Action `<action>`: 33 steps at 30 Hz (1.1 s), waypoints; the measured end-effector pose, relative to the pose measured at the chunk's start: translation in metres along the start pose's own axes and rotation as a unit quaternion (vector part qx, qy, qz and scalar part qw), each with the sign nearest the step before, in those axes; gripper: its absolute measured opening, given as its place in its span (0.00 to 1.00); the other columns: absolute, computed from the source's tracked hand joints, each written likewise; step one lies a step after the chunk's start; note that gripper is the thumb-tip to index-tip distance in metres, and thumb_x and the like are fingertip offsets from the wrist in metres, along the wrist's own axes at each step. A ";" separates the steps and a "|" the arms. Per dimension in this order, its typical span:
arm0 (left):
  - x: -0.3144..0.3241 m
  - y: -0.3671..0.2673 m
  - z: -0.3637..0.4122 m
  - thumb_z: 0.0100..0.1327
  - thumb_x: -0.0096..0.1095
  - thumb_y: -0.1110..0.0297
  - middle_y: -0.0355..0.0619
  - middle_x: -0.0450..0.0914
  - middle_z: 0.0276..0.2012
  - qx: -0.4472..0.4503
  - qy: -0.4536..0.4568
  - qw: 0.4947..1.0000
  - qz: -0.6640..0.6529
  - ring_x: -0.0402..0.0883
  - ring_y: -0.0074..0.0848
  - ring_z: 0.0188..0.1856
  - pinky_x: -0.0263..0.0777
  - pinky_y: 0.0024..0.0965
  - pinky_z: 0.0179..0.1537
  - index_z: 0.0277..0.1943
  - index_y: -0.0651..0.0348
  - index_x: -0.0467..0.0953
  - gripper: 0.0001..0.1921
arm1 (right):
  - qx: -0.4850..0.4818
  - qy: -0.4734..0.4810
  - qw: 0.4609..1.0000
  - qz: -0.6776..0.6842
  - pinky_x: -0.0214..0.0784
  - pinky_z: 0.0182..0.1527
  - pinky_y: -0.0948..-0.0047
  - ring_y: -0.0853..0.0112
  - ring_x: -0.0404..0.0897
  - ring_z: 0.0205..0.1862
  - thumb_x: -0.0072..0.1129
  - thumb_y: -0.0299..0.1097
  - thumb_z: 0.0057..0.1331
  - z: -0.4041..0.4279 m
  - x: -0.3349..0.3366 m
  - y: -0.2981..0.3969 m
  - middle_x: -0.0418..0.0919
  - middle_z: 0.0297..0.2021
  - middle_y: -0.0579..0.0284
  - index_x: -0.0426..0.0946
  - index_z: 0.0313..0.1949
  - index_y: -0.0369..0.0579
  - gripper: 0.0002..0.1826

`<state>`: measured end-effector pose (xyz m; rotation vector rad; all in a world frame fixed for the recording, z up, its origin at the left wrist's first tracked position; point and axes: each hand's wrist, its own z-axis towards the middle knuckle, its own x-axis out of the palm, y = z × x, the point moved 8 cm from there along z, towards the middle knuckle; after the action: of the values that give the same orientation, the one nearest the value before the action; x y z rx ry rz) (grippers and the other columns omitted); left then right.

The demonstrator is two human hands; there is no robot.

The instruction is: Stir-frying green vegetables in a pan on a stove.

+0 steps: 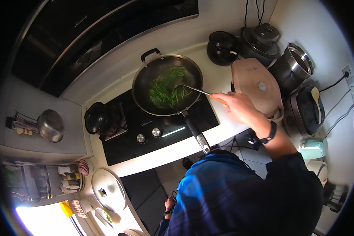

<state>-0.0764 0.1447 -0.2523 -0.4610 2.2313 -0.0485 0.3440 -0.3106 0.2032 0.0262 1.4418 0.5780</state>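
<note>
My right hand (pixel 234 107) grips the wooden handle (pixel 218 98) of a metal spatula (pixel 194 89). The spatula's head reaches into a dark wok (pixel 141 91), among chopped green vegetables (pixel 168 91). The wok sits on a black glass cooktop (pixel 126 124). Its long handle (pixel 197 132) points towards my body, and a black loop handle (pixel 150 53) is on the far side. My left hand (pixel 170 202) hangs low beside my body, beyond the counter edge. A thin dark loop shows next to it; whether the hand holds it is unclear.
A black pot (pixel 97 118) stands on the cooktop's left. Right of the wok are a black lidded pot (pixel 223 48), a pink appliance (pixel 256 79) and a rice cooker (pixel 305 109). A glass lid (pixel 108 190) and a plate with greens and a knife (pixel 103 217) lie lower left.
</note>
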 end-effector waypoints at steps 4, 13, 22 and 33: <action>-0.031 -0.025 -0.010 0.65 0.53 0.57 0.44 0.85 0.34 0.036 -0.117 0.986 -0.116 0.85 0.41 0.38 0.77 0.44 0.33 0.38 0.50 0.79 0.10 | 0.027 0.026 0.999 -0.010 0.75 0.43 0.56 0.56 0.82 0.37 0.54 0.25 0.59 -0.010 -0.002 -0.017 0.82 0.34 0.54 0.75 0.58 0.58 0.26; -0.050 -0.040 -0.021 0.68 0.49 0.57 0.43 0.86 0.35 -0.025 -0.084 0.975 -0.205 0.85 0.33 0.36 0.77 0.38 0.34 0.39 0.52 0.82 0.14 | 0.109 -0.013 0.986 0.125 0.74 0.47 0.57 0.51 0.82 0.41 0.55 0.24 0.61 0.008 -0.029 -0.019 0.83 0.41 0.45 0.76 0.57 0.52 0.23; -0.016 -0.030 -0.013 0.69 0.53 0.57 0.44 0.86 0.31 -0.062 -0.025 0.959 -0.277 0.84 0.30 0.31 0.75 0.33 0.30 0.37 0.57 0.82 0.14 | -0.083 -0.049 0.995 0.037 0.75 0.44 0.59 0.55 0.82 0.43 0.57 0.24 0.61 0.073 -0.015 0.032 0.83 0.42 0.53 0.79 0.54 0.56 0.21; -0.001 -0.027 0.001 0.64 0.57 0.47 0.49 0.85 0.37 0.003 -0.028 0.997 -0.069 0.85 0.43 0.43 0.78 0.45 0.38 0.40 0.54 0.79 0.18 | -0.180 0.005 0.977 -0.115 0.70 0.31 0.57 0.58 0.80 0.30 0.54 0.21 0.56 0.057 -0.032 0.057 0.77 0.29 0.58 0.80 0.56 0.62 0.28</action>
<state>-0.0664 0.1196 -0.2472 -0.6050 2.1406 -0.1140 0.3768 -0.2553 0.2614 -0.4256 1.3097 0.6409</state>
